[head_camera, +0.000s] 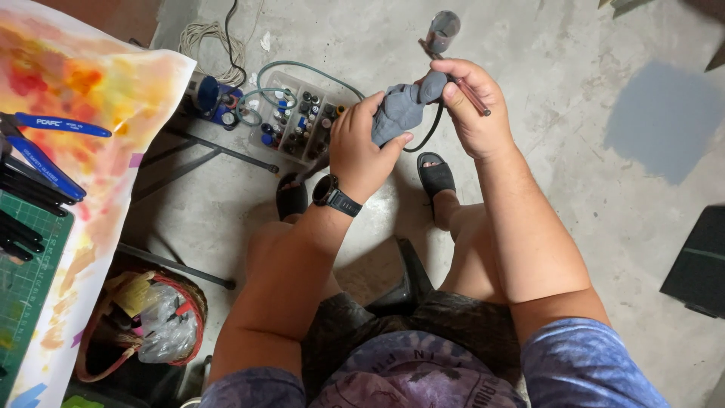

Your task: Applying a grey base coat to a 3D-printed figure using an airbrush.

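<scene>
A small grey figure [402, 110] is gripped in the left hand [362, 147], the fingers curled round its lower part so that its upper part is turned toward the right hand [472, 106]. It is held out over the knees, above the concrete floor [574, 68], which keeps it well away from the painted sheet [98, 83] on the table at the left. An airbrush [453, 72] is pinched between the thumb and fingers of the right hand, its small grey cup [442, 30] upward and its front end close against the figure, as is needed for fine spraying. A dark hose [427, 136] hangs in a loop below the two hands and is lost behind them.

On the floor beyond the hands a clear box of small bottles [302, 121] is set within reach, beside a green coiled tube [272, 83]. A wicker basket [143, 317] with plastic bags stands under the table.

The nozzle is covered by the right fingers, so contact with the figure cannot be judged. The shape of the figure is hard to read; it is perhaps a miniature model. The pens [45, 151] at the left edge are cut off by the frame
</scene>
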